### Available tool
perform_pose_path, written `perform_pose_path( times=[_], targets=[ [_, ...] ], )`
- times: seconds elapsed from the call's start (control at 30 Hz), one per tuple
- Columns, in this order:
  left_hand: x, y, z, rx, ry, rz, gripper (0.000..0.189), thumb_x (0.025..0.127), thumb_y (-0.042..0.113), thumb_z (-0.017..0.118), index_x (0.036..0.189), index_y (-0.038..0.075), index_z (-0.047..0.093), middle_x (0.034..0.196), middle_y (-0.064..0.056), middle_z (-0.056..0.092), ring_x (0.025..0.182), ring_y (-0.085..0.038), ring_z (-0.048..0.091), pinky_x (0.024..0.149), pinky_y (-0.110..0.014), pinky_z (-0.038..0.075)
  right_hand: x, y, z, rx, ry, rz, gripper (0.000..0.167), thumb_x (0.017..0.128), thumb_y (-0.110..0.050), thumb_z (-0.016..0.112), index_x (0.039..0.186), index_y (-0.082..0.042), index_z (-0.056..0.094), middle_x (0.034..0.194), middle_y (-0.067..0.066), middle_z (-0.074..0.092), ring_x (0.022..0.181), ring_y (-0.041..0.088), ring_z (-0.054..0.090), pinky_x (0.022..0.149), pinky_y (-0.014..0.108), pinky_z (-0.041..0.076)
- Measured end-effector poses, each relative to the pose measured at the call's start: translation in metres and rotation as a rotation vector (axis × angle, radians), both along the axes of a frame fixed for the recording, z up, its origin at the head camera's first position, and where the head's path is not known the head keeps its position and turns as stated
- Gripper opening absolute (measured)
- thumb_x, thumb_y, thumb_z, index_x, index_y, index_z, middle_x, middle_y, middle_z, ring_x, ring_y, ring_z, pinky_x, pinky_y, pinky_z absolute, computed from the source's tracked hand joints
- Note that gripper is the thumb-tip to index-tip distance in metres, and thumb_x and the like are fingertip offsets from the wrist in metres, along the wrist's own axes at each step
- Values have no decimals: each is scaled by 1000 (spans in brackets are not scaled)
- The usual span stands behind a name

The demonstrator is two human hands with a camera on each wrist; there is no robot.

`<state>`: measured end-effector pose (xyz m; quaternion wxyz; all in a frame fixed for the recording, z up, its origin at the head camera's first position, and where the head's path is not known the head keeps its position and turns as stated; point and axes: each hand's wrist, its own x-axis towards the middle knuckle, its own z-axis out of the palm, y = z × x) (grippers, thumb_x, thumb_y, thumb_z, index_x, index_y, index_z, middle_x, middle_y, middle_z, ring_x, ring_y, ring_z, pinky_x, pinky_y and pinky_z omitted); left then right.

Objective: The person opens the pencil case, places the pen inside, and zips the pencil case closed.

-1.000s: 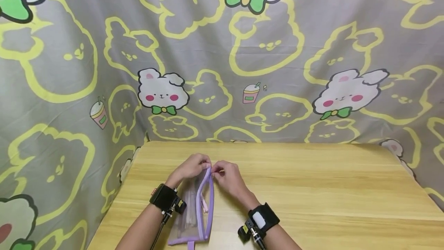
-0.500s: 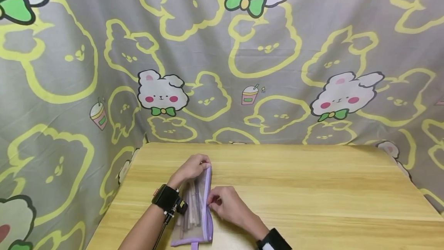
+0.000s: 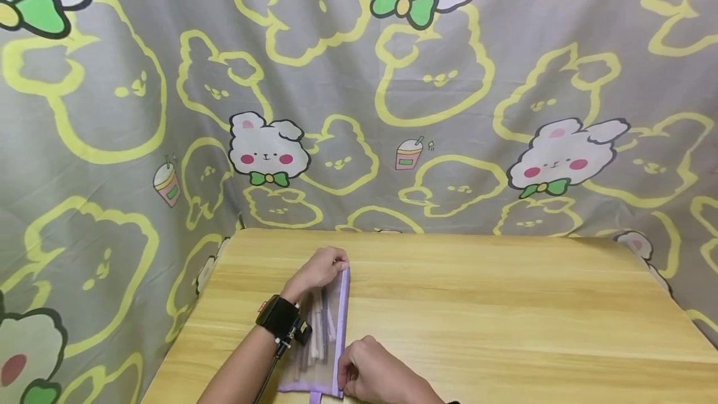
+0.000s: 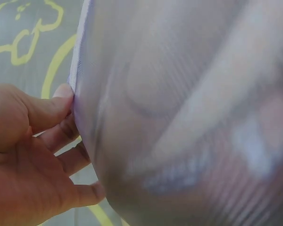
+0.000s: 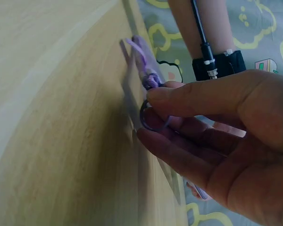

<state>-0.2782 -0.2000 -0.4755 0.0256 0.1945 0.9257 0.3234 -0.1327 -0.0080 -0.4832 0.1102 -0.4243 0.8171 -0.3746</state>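
A see-through mesh zip pouch [image 3: 324, 374] with purple edging lies on the left part of the table. Pale and greyish stick-like items [image 3: 316, 335] show through its mesh. My left hand [image 3: 321, 270] pinches the pouch's far top corner; in the left wrist view, its thumb presses the purple edge while the mesh fills the right side. At the near end of the zipper edge [image 3: 344, 310], my right hand [image 3: 374, 370] pinches the zipper pull. A dark ring on the pull [image 5: 151, 122] lies between thumb and fingers in the right wrist view. The zipper edge runs straight, its sides together.
The wooden table [image 3: 505, 310] extends to the right of the pouch. A grey patterned curtain [image 3: 359, 92] hangs behind the table and on its left. A purple strap tab [image 3: 315, 398] sticks out from the pouch's near side.
My right hand has slid from the pouch's far corner to its near end, pulling the zipper closed; the gaping mouth is now straight. My left hand stays at the far corner.
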Motion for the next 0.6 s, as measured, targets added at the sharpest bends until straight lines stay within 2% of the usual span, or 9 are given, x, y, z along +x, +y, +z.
perform_pose_path(
  times=[0.1, 0.2, 0.37, 0.43, 0.5, 0.6],
  targets=[
    [2, 2, 0, 4, -17, 15, 15, 101, 6, 62, 89, 6, 71, 86, -4, 65, 79, -17, 55, 73, -33, 50, 0, 0, 0, 0, 14, 17, 25, 78, 9, 75, 69, -14, 74, 68, -17, 64, 60, -15, 43, 55, 5, 45],
    [3, 1, 2, 7, -43, 44, 14, 101, 7, 62, 92, 7, 73, 90, -5, 68, 82, -18, 59, 76, -36, 53, -1, 1, 1, 9, -12, 27, 22, 81, 7, 76, 73, -14, 73, 69, -16, 61, 62, -11, 44, 56, 7, 45],
    [8, -3, 6, 11, -88, 28, 18, 103, 10, 60, 109, 3, 74, 108, -12, 73, 98, -28, 66, 88, -45, 56, -8, 14, 4, -20, -162, -27, 13, 85, 3, 77, 85, -10, 75, 80, -12, 68, 71, -6, 57, 67, 13, 54],
    [12, -7, 8, 15, -97, 19, 25, 105, 13, 56, 120, -1, 71, 118, -17, 71, 108, -33, 66, 95, -50, 55, -15, 28, 5, -50, -184, -76, 9, 88, 0, 76, 93, -8, 76, 88, -7, 72, 81, 0, 64, 75, 19, 58],
    [17, -12, 11, 9, -90, 22, 33, 107, 17, 52, 130, -3, 66, 127, -20, 68, 117, -38, 64, 101, -53, 51, -24, 47, 6, -71, -143, -147, 12, 91, -3, 75, 103, -6, 75, 99, -1, 74, 93, 10, 69, 86, 29, 60],
    [24, -21, 16, -24, -45, 41, 42, 111, 24, 45, 140, -3, 58, 140, -22, 60, 130, -41, 55, 111, -56, 42, -39, 79, 7, -60, 23, -288, 24, 94, -8, 72, 118, -5, 71, 118, 5, 72, 110, 24, 68, 97, 44, 56]
  ],
)
